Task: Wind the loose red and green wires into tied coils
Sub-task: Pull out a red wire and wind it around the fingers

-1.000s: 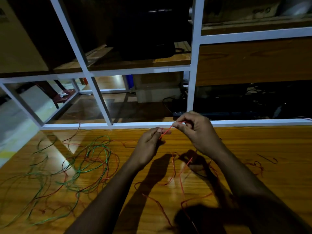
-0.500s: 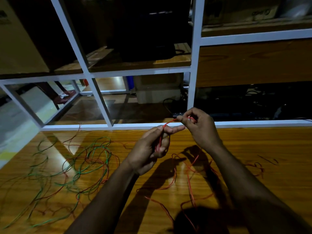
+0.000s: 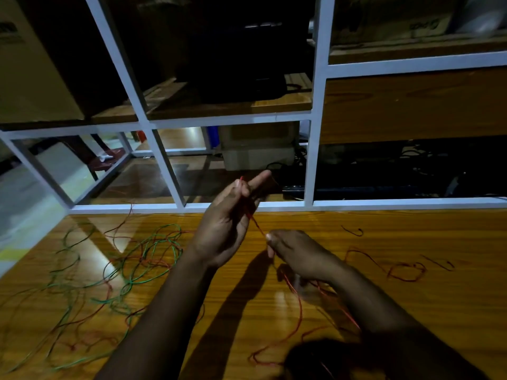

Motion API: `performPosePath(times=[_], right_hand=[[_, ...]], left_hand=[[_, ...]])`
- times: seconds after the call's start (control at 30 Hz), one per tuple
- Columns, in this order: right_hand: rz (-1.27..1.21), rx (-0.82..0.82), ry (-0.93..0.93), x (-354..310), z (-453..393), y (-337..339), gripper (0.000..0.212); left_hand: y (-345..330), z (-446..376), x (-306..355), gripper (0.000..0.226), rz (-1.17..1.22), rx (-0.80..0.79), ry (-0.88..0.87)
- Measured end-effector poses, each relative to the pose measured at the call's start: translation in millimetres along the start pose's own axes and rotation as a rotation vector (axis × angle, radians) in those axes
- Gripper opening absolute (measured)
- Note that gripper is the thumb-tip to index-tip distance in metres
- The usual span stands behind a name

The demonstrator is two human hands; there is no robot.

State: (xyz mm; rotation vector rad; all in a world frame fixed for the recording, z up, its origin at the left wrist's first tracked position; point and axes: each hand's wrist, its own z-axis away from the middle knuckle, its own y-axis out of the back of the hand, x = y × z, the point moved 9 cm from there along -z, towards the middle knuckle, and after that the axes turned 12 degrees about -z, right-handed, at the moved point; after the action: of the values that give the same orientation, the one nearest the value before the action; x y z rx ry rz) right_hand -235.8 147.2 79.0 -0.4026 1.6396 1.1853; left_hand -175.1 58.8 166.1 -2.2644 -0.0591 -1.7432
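Currently we note the red wire (image 3: 256, 222) running taut and slanted from the raised left hand (image 3: 229, 223), which pinches its upper end, down to the right hand (image 3: 297, 252), pinching lower, nearer the worktop (image 3: 411, 311); slack trails toward the near edge.

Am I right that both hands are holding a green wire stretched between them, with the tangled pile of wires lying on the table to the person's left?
Not quite: the head view shows the wire stretched between the left hand and the right hand is red, not green. The rest holds: the tangled pile lies on the table to the person's left.
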Motion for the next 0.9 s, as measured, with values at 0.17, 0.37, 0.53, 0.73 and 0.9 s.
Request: performPosePath(times=[0.17, 0.37, 0.53, 0.73, 0.9], right_hand=[[0.230, -0.068, 0.104, -23, 4, -11, 0.016], [0.188, 0.235, 0.335, -58, 16, 44, 0.018], [-0.171, 0.356, 0.290, -39, 10, 79, 0.022], [-0.291, 0.299, 0.242, -27, -1, 71, 0.032], [-0.169, 0.247, 0.166, -3, -6, 35, 0.035]], left_hand=[[34, -5, -32, 0.035, -0.847, 0.205, 0.006], [33, 7, -54, 0.031, -1.016, 0.098, 0.056], [-2, 17, -65, 0.035, -0.268, -0.120, 0.247], [-30, 19, -39, 0.025, 0.433, -0.357, 0.253], [-17, 6, -2, 0.046, 0.550, -0.194, 0.066]])
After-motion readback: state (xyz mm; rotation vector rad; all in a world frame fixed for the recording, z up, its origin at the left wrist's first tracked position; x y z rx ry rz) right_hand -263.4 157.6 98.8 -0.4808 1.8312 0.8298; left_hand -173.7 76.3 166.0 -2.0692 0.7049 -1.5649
